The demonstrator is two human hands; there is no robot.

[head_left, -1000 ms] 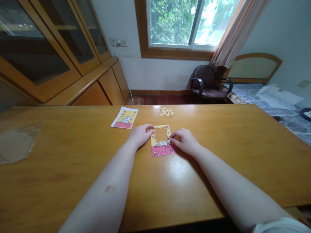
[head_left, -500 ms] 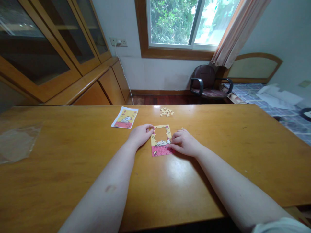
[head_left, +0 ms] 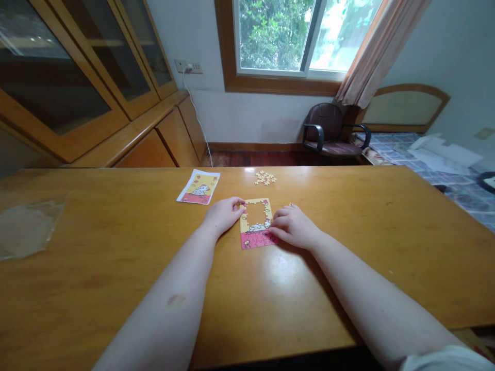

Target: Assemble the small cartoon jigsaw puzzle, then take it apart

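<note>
A partly assembled jigsaw puzzle (head_left: 256,239) lies flat on the table, with yellow borders, a pink bottom and a white animal figure around a rectangular gap. My left hand (head_left: 225,214) rests at its upper left edge, thumb and fingers closed on the border. At the lower right edge is my right hand (head_left: 294,225), its fingers curled together at a white puzzle piece (head_left: 267,223) beside the gap. That hand covers part of the puzzle's right side. Just beyond its knuckles a small loose piece (head_left: 291,204) peeks out.
Loose puzzle pieces (head_left: 265,178) lie in a pile near the table's far edge. A printed picture sheet (head_left: 199,187) is at the far left of the puzzle. Clear plastic film (head_left: 33,226) lies on the table's left side. Beyond the table stands an office chair (head_left: 328,129).
The white piece at my right fingertips has shifted slightly and sits closer in against the puzzle. My left hand stays in place; my right hand has barely moved.
</note>
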